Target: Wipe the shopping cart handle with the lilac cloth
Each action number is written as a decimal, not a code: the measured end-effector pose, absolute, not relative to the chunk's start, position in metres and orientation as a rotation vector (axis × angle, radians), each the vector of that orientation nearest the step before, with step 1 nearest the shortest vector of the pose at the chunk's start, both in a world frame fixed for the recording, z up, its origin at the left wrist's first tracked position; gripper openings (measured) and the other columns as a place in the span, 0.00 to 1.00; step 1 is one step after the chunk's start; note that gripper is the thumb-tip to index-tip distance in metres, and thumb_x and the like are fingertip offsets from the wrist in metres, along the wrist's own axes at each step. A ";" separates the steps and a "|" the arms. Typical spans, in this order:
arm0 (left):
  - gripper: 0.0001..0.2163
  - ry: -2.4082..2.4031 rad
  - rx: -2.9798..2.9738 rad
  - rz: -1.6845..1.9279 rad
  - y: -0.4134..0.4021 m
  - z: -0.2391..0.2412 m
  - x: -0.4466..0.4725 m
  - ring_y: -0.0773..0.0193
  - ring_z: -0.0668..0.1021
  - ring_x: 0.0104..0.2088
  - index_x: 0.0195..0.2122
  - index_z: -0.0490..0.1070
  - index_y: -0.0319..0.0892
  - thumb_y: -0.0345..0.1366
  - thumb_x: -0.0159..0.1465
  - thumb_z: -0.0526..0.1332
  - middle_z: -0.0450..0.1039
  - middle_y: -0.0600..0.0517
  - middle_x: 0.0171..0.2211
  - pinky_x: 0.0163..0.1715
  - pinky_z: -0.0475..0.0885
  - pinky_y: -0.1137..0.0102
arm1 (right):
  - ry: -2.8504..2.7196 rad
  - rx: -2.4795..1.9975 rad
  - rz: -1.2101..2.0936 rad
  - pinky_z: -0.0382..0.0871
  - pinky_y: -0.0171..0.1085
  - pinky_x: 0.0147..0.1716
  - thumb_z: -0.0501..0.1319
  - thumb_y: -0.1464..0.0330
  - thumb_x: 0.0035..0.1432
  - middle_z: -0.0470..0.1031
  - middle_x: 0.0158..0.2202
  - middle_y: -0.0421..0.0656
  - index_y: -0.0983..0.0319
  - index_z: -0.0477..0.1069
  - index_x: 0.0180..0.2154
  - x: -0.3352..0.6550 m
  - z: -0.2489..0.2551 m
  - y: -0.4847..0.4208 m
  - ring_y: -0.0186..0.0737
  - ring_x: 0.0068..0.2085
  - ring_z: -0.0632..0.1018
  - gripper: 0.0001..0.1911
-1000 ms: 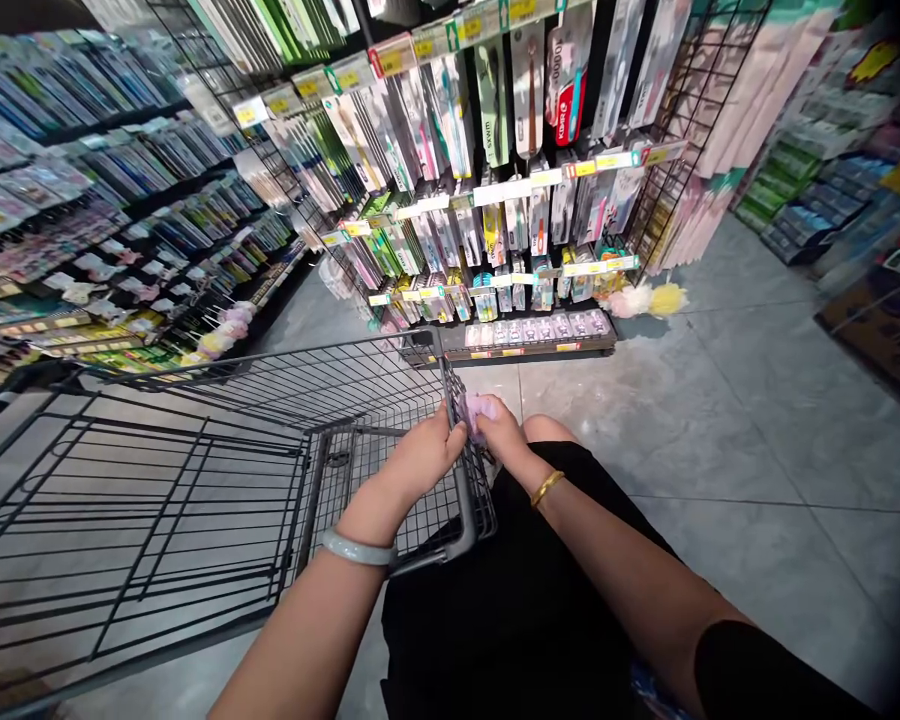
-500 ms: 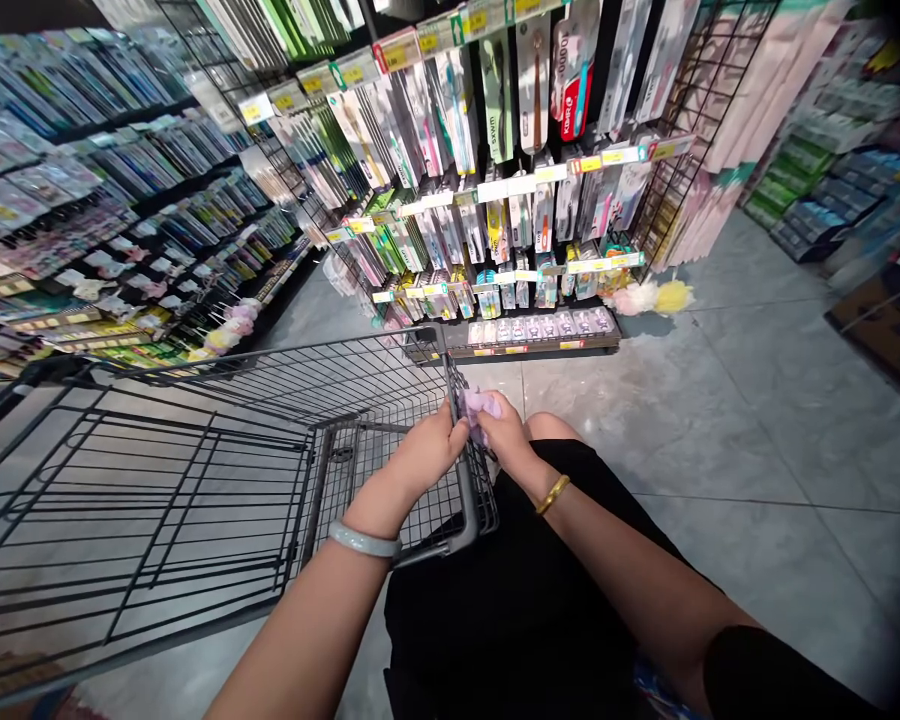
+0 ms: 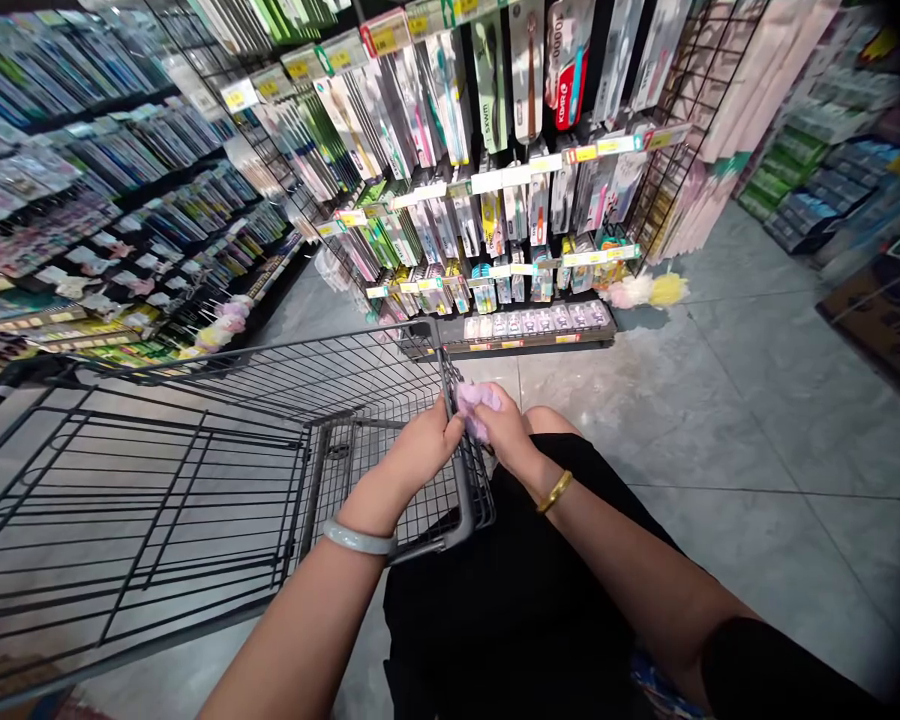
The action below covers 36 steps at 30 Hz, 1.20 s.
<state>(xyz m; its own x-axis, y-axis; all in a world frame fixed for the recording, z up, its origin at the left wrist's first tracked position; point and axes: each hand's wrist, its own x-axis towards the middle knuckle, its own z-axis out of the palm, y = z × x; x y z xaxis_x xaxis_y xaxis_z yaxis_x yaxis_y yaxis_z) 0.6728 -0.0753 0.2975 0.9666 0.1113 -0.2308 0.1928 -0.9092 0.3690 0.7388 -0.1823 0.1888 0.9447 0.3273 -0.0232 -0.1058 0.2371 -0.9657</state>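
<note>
A dark wire shopping cart (image 3: 360, 430) stands at my left, its end frame close to my knees. My left hand (image 3: 426, 440), with a pale bangle at the wrist, is closed around the cart's frame near the top corner. My right hand (image 3: 501, 425), below a gold bracelet, grips a crumpled lilac cloth (image 3: 474, 402). The cloth is pressed against the outer side of the cart's end, just right of my left hand. Part of the cloth and the fingertips of both hands are hidden.
Ahead stands a rack of packaged toothbrushes (image 3: 529, 75) with price strips and a low bottom shelf (image 3: 495, 345). More packed shelves (image 3: 120, 150) line the left. Grey tiled floor (image 3: 727, 420) lies to the right, with a cardboard box (image 3: 877, 325) at the far right.
My right hand and the cloth have shifted slightly against the cart's end; more of the cloth shows bunched. My left hand keeps its grip. The whole view has moved a little.
</note>
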 end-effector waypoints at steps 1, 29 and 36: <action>0.25 0.219 2.718 -0.285 -0.076 0.298 0.673 0.50 0.78 0.46 0.62 0.57 0.34 0.44 0.69 0.44 0.76 0.39 0.46 0.45 0.70 0.61 | -0.246 -1.262 0.251 0.68 0.34 0.35 0.55 0.70 0.47 0.72 0.34 0.39 0.59 0.68 0.40 0.741 0.199 -0.181 0.36 0.35 0.73 0.15; 0.26 0.260 2.747 -0.320 -0.079 0.304 0.673 0.49 0.78 0.47 0.64 0.55 0.33 0.44 0.69 0.44 0.76 0.38 0.46 0.45 0.70 0.60 | -0.194 -1.271 0.413 0.71 0.36 0.35 0.58 0.69 0.46 0.77 0.36 0.40 0.59 0.73 0.44 0.759 0.176 -0.172 0.37 0.34 0.76 0.20; 0.24 0.240 2.719 -0.293 -0.077 0.301 0.672 0.51 0.79 0.45 0.61 0.58 0.36 0.43 0.69 0.45 0.77 0.41 0.44 0.46 0.70 0.62 | -0.254 -1.627 0.221 0.70 0.40 0.44 0.58 0.72 0.42 0.75 0.39 0.40 0.58 0.73 0.37 0.748 0.157 -0.179 0.41 0.42 0.74 0.16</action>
<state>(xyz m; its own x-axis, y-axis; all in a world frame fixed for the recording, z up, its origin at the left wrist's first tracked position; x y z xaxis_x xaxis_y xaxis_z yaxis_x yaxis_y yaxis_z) 0.6724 -0.0769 0.3009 0.9634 0.1256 -0.2368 0.2078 -0.9079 0.3641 0.7478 -0.1787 0.1570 0.9552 0.2958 0.0099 0.0306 -0.0655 -0.9974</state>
